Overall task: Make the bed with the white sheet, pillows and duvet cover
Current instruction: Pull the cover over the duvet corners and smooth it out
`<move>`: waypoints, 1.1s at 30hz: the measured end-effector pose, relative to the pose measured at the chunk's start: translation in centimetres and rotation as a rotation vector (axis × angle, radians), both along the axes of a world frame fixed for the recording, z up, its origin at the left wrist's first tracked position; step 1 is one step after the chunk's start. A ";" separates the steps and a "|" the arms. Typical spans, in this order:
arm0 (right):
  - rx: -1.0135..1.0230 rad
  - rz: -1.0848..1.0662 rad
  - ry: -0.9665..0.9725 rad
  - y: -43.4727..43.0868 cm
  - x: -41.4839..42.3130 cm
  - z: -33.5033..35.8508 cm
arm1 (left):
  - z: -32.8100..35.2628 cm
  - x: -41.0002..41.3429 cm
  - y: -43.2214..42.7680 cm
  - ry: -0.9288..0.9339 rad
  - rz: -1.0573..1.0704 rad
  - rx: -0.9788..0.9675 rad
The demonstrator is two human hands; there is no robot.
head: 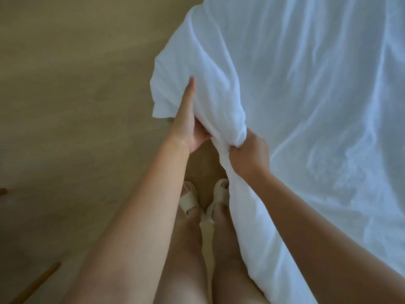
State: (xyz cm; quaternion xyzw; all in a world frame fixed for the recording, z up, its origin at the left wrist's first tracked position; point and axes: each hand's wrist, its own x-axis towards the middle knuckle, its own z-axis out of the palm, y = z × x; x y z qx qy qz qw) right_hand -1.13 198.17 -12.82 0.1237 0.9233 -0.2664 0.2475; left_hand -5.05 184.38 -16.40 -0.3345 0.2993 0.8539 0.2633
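A white sheet (306, 95) lies wrinkled over the bed and fills the right half of the view. Its corner hangs off the bed's left edge above the floor. My right hand (248, 153) is shut on a bunched fold of that corner. My left hand (189, 123) is slipped under the hanging cloth beside it, with the thumb stretched up along the outside of the fabric and the fingers hidden in the folds. No pillow or duvet cover shows.
A tan floor (76, 84) spreads over the left half. My feet in pale sandals (190, 200) stand close against the bed's side. A wooden strip (37, 281) crosses the lower left corner.
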 end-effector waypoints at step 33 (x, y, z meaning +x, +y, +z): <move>-0.007 -0.534 -0.020 -8.8 -8.5 3.7 | 4.0 -26.8 -11.5 -0.008 -1.410 -0.882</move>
